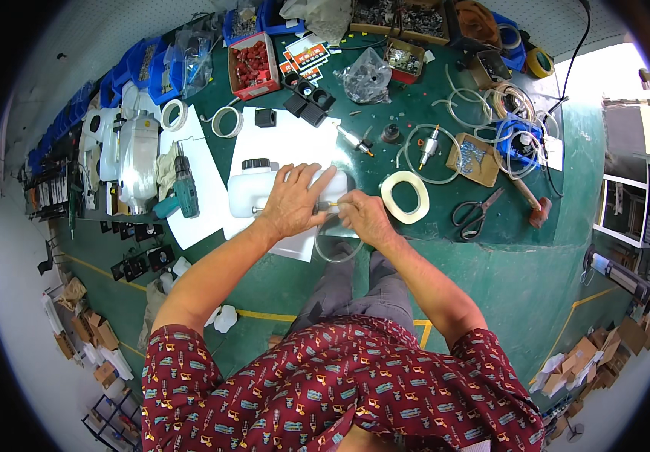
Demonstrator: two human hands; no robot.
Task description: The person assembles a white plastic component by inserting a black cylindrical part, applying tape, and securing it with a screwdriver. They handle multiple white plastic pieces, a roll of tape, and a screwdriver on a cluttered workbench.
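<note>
A white plastic tank (243, 197) with a black ribbed cap (255, 163) lies on white paper at the table's front edge. My left hand (295, 200) rests over it, fingers curved across its top and thumb at its near side. Close by the left thumb, my right hand (366, 217) pinches the end of a small brass-coloured fitting (331, 203) at the tank's right end. The fingers partly hide this fitting. Below the hands hangs a loop of clear tubing (340, 261); where its ends go is hidden.
Rightward lie a roll of cream tape (405, 197), scissors (477, 214), a hammer (537, 207) and coiled clear tubes (464, 105). Leftward are a green power drill (184, 184) and a silvery tank (138, 162). Behind stand black square parts (306, 105) and a box of red pieces (253, 68).
</note>
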